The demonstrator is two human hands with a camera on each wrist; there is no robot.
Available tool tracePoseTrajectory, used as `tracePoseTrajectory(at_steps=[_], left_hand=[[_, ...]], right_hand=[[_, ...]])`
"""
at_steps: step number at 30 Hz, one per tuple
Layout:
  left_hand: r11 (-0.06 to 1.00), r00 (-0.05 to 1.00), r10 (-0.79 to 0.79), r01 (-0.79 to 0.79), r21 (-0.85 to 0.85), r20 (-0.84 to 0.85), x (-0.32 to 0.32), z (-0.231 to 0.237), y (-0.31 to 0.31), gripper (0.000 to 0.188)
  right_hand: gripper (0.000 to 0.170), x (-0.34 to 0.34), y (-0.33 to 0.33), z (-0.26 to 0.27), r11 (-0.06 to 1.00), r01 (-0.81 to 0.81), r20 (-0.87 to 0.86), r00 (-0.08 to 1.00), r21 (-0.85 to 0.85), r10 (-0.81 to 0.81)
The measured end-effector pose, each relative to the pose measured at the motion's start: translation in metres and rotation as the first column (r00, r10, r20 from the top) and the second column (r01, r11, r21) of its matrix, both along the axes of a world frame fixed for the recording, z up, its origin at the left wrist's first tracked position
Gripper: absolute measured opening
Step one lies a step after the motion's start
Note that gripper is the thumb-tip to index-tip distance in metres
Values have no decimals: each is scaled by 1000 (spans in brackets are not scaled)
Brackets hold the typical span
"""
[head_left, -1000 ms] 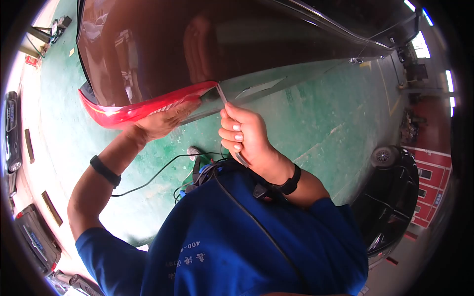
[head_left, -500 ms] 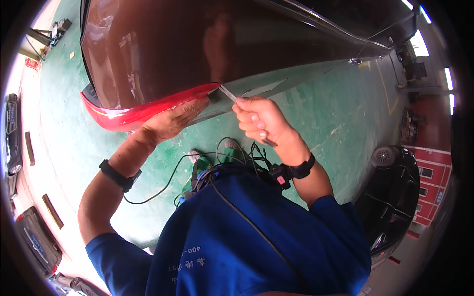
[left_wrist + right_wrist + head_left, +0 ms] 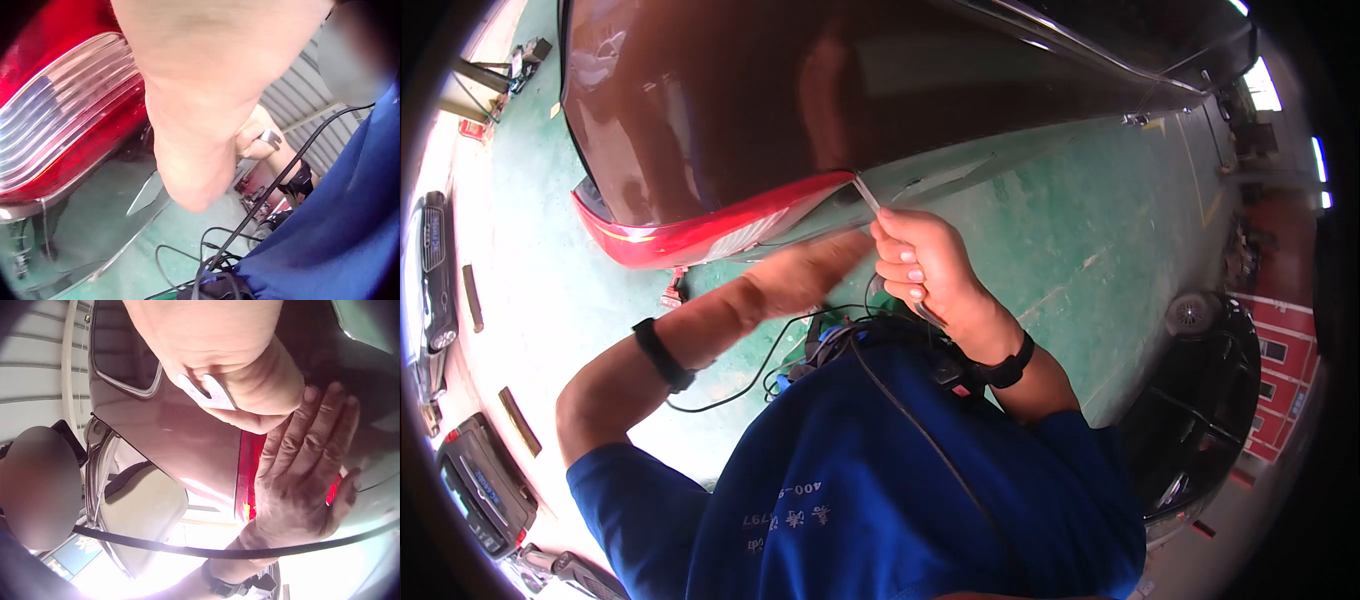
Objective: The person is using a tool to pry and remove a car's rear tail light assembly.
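Observation:
The right hand [image 3: 927, 262] grips a flat metal bar [image 3: 867, 194], whose far tip meets the pointed end of a red taillight [image 3: 650, 243] on a brown car. Out of the bottom of that fist [image 3: 250, 381] sticks the bar's forked end [image 3: 209, 395], also visible in the left wrist view. Beside the fist, the left hand [image 3: 810, 272] is blurred in the head view, below the lamp. The right wrist view shows the left hand [image 3: 300, 475] with fingers extended, overlapping the lamp; whether it touches anything cannot be told.
The brown car body [image 3: 730, 110] fills the top. Black cables [image 3: 750, 385] hang at the person's waist above the green floor [image 3: 1050, 240]. A black car [image 3: 1190, 400] stands at the right, and other cars are parked along the left.
The left hand has moved off the lamp, rightward toward the right hand. The right hand first shifted right and still grips the bar at the lamp's end.

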State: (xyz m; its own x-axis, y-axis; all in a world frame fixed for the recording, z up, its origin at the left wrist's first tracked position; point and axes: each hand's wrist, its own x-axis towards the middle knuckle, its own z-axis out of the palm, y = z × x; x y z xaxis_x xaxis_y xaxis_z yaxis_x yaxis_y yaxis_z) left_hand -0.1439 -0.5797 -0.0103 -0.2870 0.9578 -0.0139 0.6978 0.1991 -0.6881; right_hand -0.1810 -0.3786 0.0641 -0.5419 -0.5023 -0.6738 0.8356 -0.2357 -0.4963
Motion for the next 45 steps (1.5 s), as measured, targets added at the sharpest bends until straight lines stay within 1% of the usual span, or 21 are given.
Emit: tracePoseTrajectory(at_steps=[2,4,7,8,10,12,15,18,20,22,24,27,30,33,36,39,40,42,43,44,45], left_hand=[[998,995,45,-48,-28,-87,-5,-2,-14,53],[956,908,206,-266,-121,-366,-14,-10,-62,64],[926,917,247,-319,-204,-312,-9,-9,-55,64],[903,920,306,-362,-233,-244,-4,-16,-46,62],[930,946,297,-317,-184,-130,11,-12,-18,60],[903,998,54,-31,-429,42,11,52,14,58],[935,908,166,-268,-230,-384,-9,-2,-62,63],[922,798,123,-312,-229,-590,-11,-11,-68,65],[924,894,192,-303,-232,-404,-5,-10,-68,64],[923,933,252,-311,-226,-255,-3,-4,-63,63],[913,934,326,-351,-208,-143,1,4,-53,61],[906,905,421,-418,-58,53,11,13,-48,59],[866,862,443,-482,130,246,33,17,-61,57],[814,795,522,-573,97,310,47,9,-56,56],[864,837,435,-492,106,333,39,-2,-40,57],[927,909,371,-376,-12,192,9,10,-25,57],[896,859,348,-423,138,376,-6,-36,-35,58],[958,956,286,-287,-6,-70,-13,-30,-47,60],[965,937,204,-241,-102,-284,-14,-27,-50,60],[944,938,229,-280,-175,-260,-11,-20,-48,62],[943,931,246,-294,-154,-270,-12,-22,-48,61]], right_hand=[[26,-1,0,-1,1000,-2,-12,1000,7,2],[25,3,-3,-1,1000,-1,-19,1000,10,1],[24,8,-7,-2,999,38,-15,999,1,-38],[24,9,-7,-1,999,33,-45,998,13,-32],[23,7,-7,-1,999,25,-52,998,29,-23],[23,8,-8,-1,1000,14,-50,999,26,-13],[23,8,-4,-1,1000,11,-36,999,18,-10],[24,14,-11,1,998,67,-50,997,10,-67],[24,20,-19,1,993,116,-27,993,-2,-116],[25,18,-15,3,996,93,-30,995,-3,-93],[26,7,0,-2,1000,3,-52,999,-8,-4],[25,-13,20,-7,989,-141,-94,985,42,144],[27,-41,28,-16,959,-284,-106,953,-5,282],[27,-38,23,-13,962,-270,-98,957,26,272],[28,-34,19,-11,965,-253,-98,961,64,258],[28,-31,14,-12,967,-237,-136,959,100,249],[28,-29,14,-13,968,-224,-153,959,108,239],[27,-28,14,-12,968,-217,-155,960,124,235],[27,-28,13,-12,968,-213,-154,960,130,232],[27,-29,12,-13,968,-215,-155,960,128,233],[27,-28,13,-13,969,-211,-150,962,127,229]])
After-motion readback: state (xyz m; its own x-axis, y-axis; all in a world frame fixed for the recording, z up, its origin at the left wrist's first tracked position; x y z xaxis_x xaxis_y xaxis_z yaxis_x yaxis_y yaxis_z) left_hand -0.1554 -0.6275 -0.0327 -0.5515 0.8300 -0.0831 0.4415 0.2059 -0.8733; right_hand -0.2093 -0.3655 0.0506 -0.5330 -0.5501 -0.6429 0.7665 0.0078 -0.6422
